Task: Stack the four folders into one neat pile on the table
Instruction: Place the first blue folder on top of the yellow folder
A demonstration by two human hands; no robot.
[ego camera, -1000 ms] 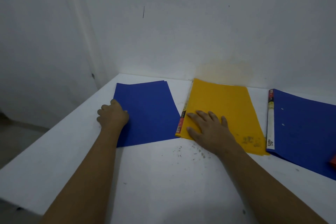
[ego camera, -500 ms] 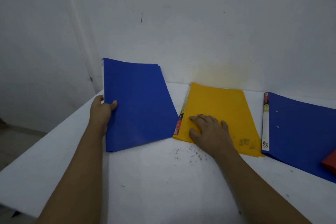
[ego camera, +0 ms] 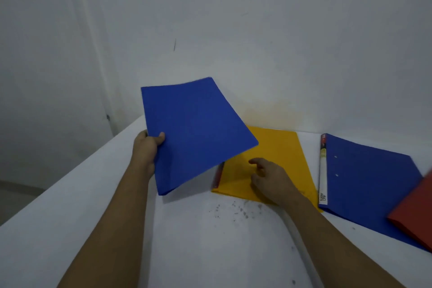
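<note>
My left hand [ego camera: 147, 148] grips the left edge of a blue folder [ego camera: 195, 132], held tilted in the air above the table with its right corner over the yellow folder [ego camera: 279, 154]. The yellow folder lies flat near the wall. My right hand [ego camera: 272, 179] hovers just over its near part, fingers spread and slightly curled, holding nothing. A second blue folder [ego camera: 364, 184] with a white spine label lies flat to the right. A red folder [ego camera: 416, 215] overlaps its right corner at the frame's edge.
The white table [ego camera: 187, 241] stands in a corner between two white walls [ego camera: 257, 30]. Dark specks dot the tabletop in front of the yellow folder. The table's left edge drops off to the floor [ego camera: 14, 196].
My left hand has lifted the blue folder off the table and carried it rightward over the yellow folder. My right hand has risen off the yellow folder.
</note>
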